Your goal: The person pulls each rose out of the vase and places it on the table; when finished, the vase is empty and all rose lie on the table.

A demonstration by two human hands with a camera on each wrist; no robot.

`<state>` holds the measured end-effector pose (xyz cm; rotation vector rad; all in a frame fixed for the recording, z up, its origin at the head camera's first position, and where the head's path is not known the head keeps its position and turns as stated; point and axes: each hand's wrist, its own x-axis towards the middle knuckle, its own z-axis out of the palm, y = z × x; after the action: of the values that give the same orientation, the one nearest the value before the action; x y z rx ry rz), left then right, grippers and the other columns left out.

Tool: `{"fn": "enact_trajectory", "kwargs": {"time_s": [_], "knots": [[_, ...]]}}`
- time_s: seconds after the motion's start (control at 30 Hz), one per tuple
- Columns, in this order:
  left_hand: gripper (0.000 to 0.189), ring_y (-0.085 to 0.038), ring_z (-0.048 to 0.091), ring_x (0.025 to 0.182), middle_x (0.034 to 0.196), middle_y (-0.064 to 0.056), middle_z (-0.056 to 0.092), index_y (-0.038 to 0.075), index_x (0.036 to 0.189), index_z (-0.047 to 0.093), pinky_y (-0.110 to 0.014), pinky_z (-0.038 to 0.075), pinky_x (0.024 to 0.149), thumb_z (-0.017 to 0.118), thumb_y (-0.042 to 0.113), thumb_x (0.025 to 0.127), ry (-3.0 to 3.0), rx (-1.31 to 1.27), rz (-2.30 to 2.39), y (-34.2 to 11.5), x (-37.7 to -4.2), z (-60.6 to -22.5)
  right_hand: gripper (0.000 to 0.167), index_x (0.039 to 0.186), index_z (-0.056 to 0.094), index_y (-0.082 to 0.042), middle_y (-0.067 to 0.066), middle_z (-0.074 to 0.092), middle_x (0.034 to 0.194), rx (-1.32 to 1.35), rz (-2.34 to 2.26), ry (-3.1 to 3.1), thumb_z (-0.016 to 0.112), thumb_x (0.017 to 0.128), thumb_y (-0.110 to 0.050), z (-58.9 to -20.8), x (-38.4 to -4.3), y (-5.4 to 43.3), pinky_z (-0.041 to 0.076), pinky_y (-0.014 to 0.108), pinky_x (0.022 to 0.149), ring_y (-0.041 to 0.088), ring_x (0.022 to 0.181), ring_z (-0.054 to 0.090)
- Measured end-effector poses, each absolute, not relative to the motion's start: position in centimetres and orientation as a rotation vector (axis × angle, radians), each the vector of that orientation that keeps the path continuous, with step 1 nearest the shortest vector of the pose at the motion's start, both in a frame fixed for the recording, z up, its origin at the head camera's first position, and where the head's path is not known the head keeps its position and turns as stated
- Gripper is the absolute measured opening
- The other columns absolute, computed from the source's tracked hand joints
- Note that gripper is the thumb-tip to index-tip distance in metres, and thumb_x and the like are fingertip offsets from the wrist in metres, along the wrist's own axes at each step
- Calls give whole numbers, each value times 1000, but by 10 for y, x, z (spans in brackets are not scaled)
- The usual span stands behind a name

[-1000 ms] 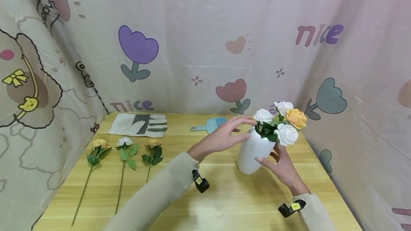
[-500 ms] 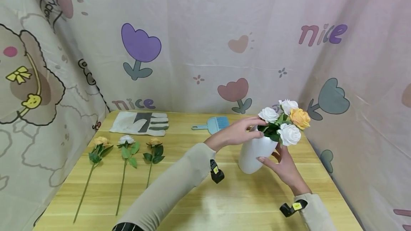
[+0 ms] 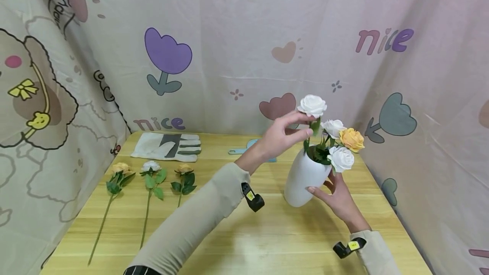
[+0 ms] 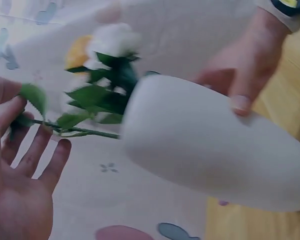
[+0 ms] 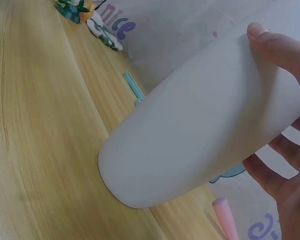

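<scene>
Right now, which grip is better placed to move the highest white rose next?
Likely the left grip: it holds the highest white rose just below its bloom, while the right grip is busy holding the white vase.

three roses (image 3: 150, 180) lie left on the table (image 3: 282, 241), glove (image 3: 166, 146) behind them, vase (image 3: 303, 179) at right

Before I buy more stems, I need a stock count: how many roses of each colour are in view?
White roses: 4 (1 held by the left hand, 2 in the vase, 1 on the table)
Yellow roses: 3 (1 in the vase, 2 on the table)
Total: 7
</scene>
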<state>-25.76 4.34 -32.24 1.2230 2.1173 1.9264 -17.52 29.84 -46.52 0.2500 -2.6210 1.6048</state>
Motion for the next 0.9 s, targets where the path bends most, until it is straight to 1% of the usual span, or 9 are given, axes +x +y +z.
{"fn": "enact_trajectory", "kwargs": {"time_s": [0.13, 0.2, 0.23, 0.33, 0.4, 0.47, 0.57, 0.7, 0.9], "knots": [[40, -25, 67, 133, 147, -14, 65, 2, 144, 66, -28, 60, 106, 70, 8, 105, 2152, 1165, 2111, 34, -258, -305, 104, 175, 11, -25, 13, 26, 179, 243, 1608, -2616, 82, 99, -23, -467, -175, 299, 38, 75, 121, 49, 162, 30], [43, -29, 69, 130, 146, -16, 66, 4, 145, 65, -31, 62, 103, 71, 5, 103, 2144, 1093, 2240, 27, -260, -299, 103, 175, 12, -25, 12, 28, 178, 247, 1597, -2614, 82, 99, -23, -467, -175, 299, 41, 71, 122, 47, 161, 31], [43, -30, 70, 128, 146, -16, 66, 4, 145, 64, -33, 64, 100, 71, 4, 103, 2141, 1060, 2307, 23, -261, -296, 103, 175, 12, -27, 11, 28, 178, 250, 1585, -2616, 82, 99, -23, -468, -175, 299, 43, 64, 122, 46, 161, 32], [44, -28, 69, 124, 146, -14, 65, 3, 144, 64, -36, 67, 91, 71, -1, 101, 2128, 949, 2506, 9, -264, -288, 105, 175, 11, -35, 8, 28, 178, 274, 1558, -2609, 82, 99, -21, -468, -175, 298, 48, 35, 119, 43, 162, 32], [42, -26, 69, 121, 147, -14, 63, 0, 142, 64, -37, 69, 86, 70, -6, 100, 2120, 913, 2603, -2, -267, -284, 107, 174, 9, -40, 7, 28, 179, 289, 1552, -2598, 82, 99, -20, -468, -176, 299, 45, 18, 112, 42, 162, 32], [41, -23, 68, 118, 146, -14, 63, -1, 140, 64, -37, 69, 83, 68, -9, 99, 2141, 879, 2658, -15, -269, -280, 107, 173, 10, -42, 8, 28, 179, 299, 1555, -2589, 82, 99, -19, -468, -176, 298, 42, 9, 106, 43, 162, 32], [40, -20, 70, 112, 143, -14, 64, -1, 139, 64, -37, 69, 80, 67, -9, 100, 2183, 828, 2684, -37, -271, -278, 107, 173, 9, -42, 8, 28, 179, 298, 1555, -2588, 82, 99, -19, -468, -176, 298, 42, 8, 105, 43, 162, 32], [40, -20, 72, 108, 145, -11, 64, 1, 140, 64, -37, 69, 79, 67, -6, 101, 2243, 726, 2654, -69, -271, -282, 108, 174, 8, -40, 8, 28, 179, 282, 1549, -2602, 83, 99, -20, -467, -175, 299, 41, 8, 105, 43, 162, 32], [41, -21, 72, 109, 149, -11, 62, 4, 145, 62, -36, 69, 81, 66, 1, 104, 2359, 555, 2376, -118, -269, -305, 106, 174, 10, -37, 9, 30, 178, 273, 1548, -2614, 83, 99, -22, -467, -175, 298, 40, 6, 105, 42, 161, 33]]}}
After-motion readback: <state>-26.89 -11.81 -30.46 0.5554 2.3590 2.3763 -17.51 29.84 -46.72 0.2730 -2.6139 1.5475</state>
